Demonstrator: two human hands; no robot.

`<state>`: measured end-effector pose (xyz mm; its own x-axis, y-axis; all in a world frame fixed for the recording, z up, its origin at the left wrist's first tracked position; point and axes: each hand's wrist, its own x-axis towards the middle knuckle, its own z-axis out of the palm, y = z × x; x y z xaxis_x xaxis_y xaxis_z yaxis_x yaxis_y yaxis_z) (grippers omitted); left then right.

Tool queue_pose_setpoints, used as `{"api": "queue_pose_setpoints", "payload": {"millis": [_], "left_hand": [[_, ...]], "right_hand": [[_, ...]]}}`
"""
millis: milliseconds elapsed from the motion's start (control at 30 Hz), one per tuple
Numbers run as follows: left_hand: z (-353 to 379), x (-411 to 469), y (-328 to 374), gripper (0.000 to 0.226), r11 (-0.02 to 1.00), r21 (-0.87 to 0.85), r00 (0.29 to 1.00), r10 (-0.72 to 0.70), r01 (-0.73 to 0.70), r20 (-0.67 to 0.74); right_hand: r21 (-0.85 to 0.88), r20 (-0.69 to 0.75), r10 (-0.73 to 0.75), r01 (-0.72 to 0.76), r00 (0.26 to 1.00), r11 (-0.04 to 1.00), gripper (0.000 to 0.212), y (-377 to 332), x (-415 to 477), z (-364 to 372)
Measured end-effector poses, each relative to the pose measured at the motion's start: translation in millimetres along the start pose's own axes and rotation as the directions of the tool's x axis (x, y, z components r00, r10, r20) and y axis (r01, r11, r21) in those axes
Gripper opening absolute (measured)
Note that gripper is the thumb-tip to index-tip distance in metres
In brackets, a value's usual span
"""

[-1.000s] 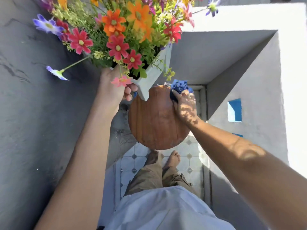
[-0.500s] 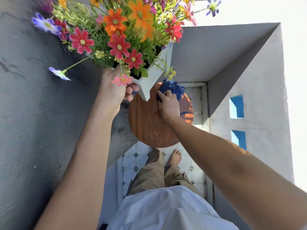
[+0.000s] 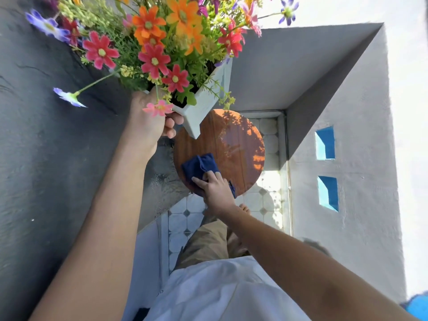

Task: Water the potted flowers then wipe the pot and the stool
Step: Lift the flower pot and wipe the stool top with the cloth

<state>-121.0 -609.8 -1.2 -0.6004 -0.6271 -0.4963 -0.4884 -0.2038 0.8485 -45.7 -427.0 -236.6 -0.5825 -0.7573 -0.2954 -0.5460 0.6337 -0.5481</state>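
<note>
My left hand (image 3: pixel 148 121) grips the near corner of a white square pot (image 3: pixel 206 103) and holds it up, clear of the stool. The pot is full of red, orange and purple flowers (image 3: pixel 157 42). Below it stands a round brown wooden stool (image 3: pixel 234 144), its top shiny in the sunlit part. My right hand (image 3: pixel 214 186) presses a dark blue cloth (image 3: pixel 199 167) flat on the stool's near left part.
A dark grey wall (image 3: pixel 46 158) runs along the left. A white wall with two blue openings (image 3: pixel 325 163) closes the right side. Patterned floor tiles (image 3: pixel 183 218) lie under the stool, with my bare feet and khaki trousers just below it.
My right hand has dragged the blue cloth from the stool's far edge toward me, down to its near left part. The left hand keeps the pot lifted in the same place.
</note>
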Motion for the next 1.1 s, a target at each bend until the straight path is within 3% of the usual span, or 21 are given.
{"api": "queue_pose_setpoints", "payload": {"millis": [133,233,333,567,800,933,1033,1100], "left_hand": [[-1.5,-5.9,-2.8,0.037,1.000,0.029,1.000,0.004,-0.004,0.020],[-3.9,-11.4,-7.9,0.036,0.999,0.043,1.000,-0.002,0.001,0.022],[-2.9,-18.0,-12.9,0.036,0.999,0.042,1.000,0.001,-0.002,0.028],[2.7,-34.4,-23.8,0.035,1.000,0.027,1.000,-0.007,0.007,0.015],[2.3,-47.9,-29.2,0.039,0.999,0.045,1.000,0.013,-0.014,0.015],[-3.4,-49.2,-34.4,0.037,0.999,0.034,1.000,-0.006,0.006,0.000],[-5.0,-51.9,-36.5,0.037,1.000,0.029,1.000,0.003,-0.003,-0.001],[-4.6,-53.5,-36.9,0.039,1.000,0.022,1.000,0.011,-0.011,-0.001]], "right_hand": [[0.049,-0.175,0.183,-0.177,0.967,0.983,0.049,61.7,0.1,-35.7],[0.158,-0.187,0.407,-0.381,0.894,0.911,0.051,98.3,10.7,-58.5],[0.215,-0.211,0.496,-0.455,0.843,0.864,0.054,114.0,17.6,-68.7],[0.096,-0.205,0.260,-0.245,0.944,0.965,0.046,55.9,4.4,-49.0],[0.066,-0.053,0.052,-0.049,0.997,0.997,0.050,-12.0,-21.7,11.7],[0.108,-0.062,-0.018,0.025,0.998,0.994,0.042,6.1,-40.5,13.2],[0.029,-0.045,-0.138,0.140,0.989,0.990,0.038,41.1,-57.8,-0.6],[-0.020,-0.042,-0.115,0.114,0.992,0.993,0.040,64.4,-62.6,-15.9]]}}
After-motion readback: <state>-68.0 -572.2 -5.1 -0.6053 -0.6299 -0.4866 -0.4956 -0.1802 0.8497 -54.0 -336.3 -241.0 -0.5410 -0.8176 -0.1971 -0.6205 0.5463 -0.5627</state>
